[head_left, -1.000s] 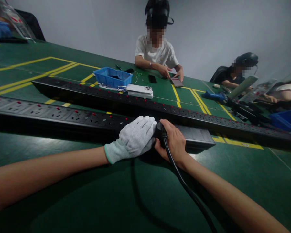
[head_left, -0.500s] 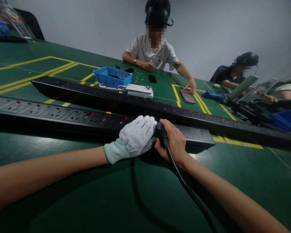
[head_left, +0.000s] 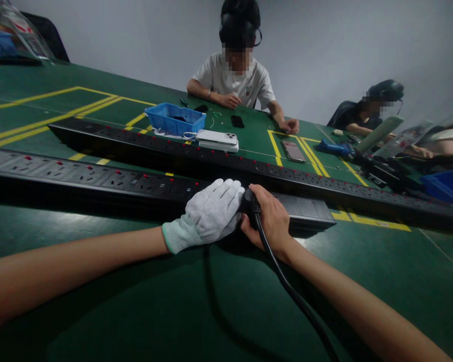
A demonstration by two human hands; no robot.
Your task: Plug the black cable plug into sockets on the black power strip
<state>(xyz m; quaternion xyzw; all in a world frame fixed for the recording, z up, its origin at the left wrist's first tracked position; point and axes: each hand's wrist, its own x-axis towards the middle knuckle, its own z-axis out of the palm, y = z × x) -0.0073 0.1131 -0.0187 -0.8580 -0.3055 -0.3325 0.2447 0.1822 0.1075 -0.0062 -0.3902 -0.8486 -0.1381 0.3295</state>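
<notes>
The head view is dim overall, with a cool, muted cast. Soft light falls from above, leaving pale, hazy glare on the green table (head_left: 136,301) at the left and just beside the near strip's right end. The wall (head_left: 154,45) is an even grey, darker toward the upper corners. A soft shadow of the cable (head_left: 287,281) curves over the table, and the near strip's (head_left: 71,173) front side sinks into black. The glove (head_left: 211,208) is the brightest large patch up close. Wide-angle stretching pulls at the edges, where the far right looks smeared; faces are pixelated.
</notes>
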